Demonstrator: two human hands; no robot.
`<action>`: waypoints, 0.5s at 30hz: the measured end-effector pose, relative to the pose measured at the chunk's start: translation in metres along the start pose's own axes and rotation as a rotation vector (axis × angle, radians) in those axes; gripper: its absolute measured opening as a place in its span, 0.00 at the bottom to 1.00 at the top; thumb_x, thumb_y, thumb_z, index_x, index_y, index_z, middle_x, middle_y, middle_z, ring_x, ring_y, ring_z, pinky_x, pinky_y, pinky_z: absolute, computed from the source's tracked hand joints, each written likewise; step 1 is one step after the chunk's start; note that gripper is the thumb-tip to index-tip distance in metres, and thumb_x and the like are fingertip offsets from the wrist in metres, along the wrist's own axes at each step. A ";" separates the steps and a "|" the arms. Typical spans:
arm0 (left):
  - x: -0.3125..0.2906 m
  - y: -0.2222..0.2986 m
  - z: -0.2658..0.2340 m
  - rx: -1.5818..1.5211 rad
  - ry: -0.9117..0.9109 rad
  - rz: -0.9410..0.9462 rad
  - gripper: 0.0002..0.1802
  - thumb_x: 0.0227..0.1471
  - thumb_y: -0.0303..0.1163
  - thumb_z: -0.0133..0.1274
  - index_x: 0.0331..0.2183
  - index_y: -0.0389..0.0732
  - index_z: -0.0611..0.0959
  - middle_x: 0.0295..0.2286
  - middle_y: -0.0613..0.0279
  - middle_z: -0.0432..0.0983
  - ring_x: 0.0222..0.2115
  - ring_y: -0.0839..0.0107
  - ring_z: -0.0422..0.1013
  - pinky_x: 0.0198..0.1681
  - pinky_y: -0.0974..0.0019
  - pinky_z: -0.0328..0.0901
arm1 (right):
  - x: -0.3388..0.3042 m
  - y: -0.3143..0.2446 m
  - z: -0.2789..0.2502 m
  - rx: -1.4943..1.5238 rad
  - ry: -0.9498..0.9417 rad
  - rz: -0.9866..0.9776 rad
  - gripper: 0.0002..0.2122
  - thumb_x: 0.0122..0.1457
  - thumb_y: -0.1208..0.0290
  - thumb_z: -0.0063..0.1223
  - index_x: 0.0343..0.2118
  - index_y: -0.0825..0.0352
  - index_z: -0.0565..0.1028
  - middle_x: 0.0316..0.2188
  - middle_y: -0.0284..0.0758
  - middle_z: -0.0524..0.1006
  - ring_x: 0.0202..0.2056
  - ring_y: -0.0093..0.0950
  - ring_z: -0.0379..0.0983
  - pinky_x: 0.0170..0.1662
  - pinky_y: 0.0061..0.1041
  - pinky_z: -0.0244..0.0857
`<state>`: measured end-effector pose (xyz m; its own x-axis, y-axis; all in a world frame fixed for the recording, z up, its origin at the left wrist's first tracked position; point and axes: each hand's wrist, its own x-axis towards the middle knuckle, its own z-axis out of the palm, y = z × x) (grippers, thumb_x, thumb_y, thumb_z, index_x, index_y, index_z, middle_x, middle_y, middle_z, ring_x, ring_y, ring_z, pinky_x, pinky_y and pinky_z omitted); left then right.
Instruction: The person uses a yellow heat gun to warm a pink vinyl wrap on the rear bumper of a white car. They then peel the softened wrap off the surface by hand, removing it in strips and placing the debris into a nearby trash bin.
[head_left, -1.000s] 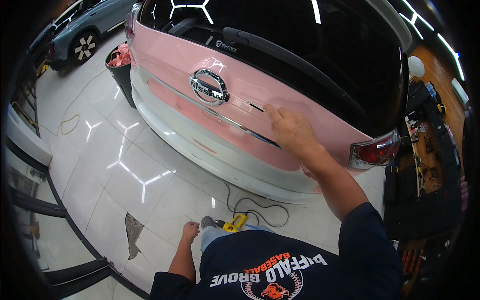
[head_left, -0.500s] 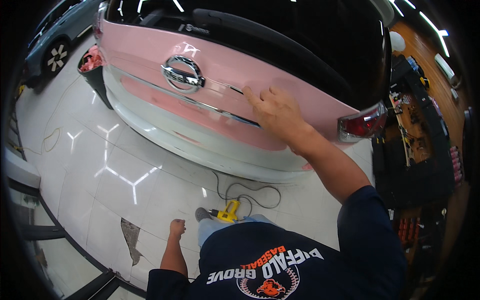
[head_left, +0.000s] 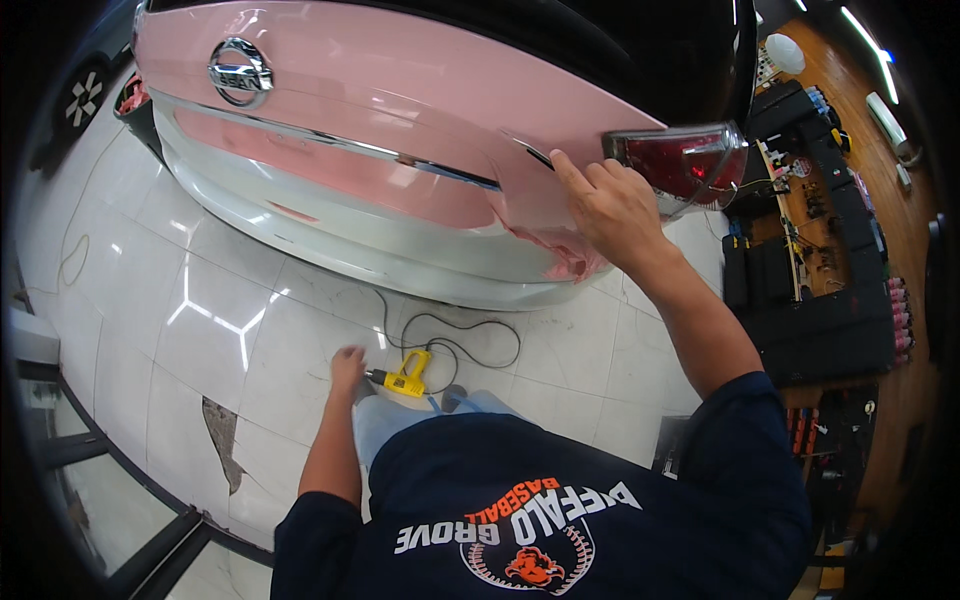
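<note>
In my right hand (head_left: 615,212) is a slim dark knife-like tool (head_left: 537,153), its pale thin tip pointing left. The fingers are closed on it, close beside the right tail light (head_left: 685,160). The tip is at the pink film (head_left: 430,50) covering the car's tailgate; whether it touches I cannot tell. Below, a crumpled loose edge of film (head_left: 572,255) hangs over the white bumper (head_left: 330,245). My left hand (head_left: 348,368) is low at my side, blurred, above the floor near a yellow heat gun (head_left: 405,375). What its fingers do is unclear.
The heat gun's black cord (head_left: 460,325) loops on the tiled floor by my feet. A chrome strip (head_left: 330,140) crosses the tailgate. At left stands a bin (head_left: 140,125) with pink scraps, and another car (head_left: 80,95). Dark tool benches (head_left: 820,330) line the right.
My right hand has moved right with the tool, from mid-tailgate to beside the tail light. I have shifted rightward along the car. The loose film edge by the bumper now shows more.
</note>
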<state>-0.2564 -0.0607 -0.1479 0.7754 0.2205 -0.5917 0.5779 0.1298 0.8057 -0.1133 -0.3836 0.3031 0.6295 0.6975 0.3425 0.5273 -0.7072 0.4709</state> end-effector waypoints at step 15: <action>-0.067 0.221 0.318 -0.791 -0.232 0.038 0.17 0.56 0.34 0.49 0.40 0.28 0.70 0.35 0.53 0.72 0.37 0.61 0.71 0.42 0.59 0.66 | -0.112 0.005 0.097 0.308 0.194 0.188 0.23 0.43 0.75 0.56 0.47 0.68 0.70 0.21 0.34 0.69 0.23 0.32 0.69 0.24 0.31 0.65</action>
<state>-0.1001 -0.3542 0.0616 0.8735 0.0446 -0.4847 0.2677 0.7877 0.5549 -0.1260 -0.4766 0.1884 0.6274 0.5410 0.5601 0.5780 -0.8055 0.1306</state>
